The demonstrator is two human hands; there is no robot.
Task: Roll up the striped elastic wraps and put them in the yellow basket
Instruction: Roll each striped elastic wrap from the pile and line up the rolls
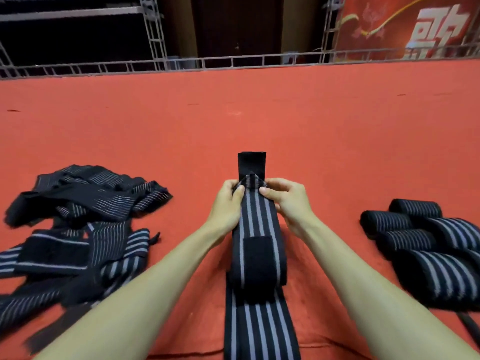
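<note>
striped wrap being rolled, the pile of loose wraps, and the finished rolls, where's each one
striped wrap being rolled [255, 219], head view, on its striped band between the hands
pile of loose wraps [78, 224], head view, middle of the heap
finished rolls [426, 245], head view, on a middle roll

my left hand [228, 201] and right hand [284, 200] cover the start of the roll on the striped wrap [255, 261], whose tail runs off the frame at six o'clock. the loose pile [78, 229] is cut off at nine o'clock, the rolled wraps [426, 245] at three.
</note>
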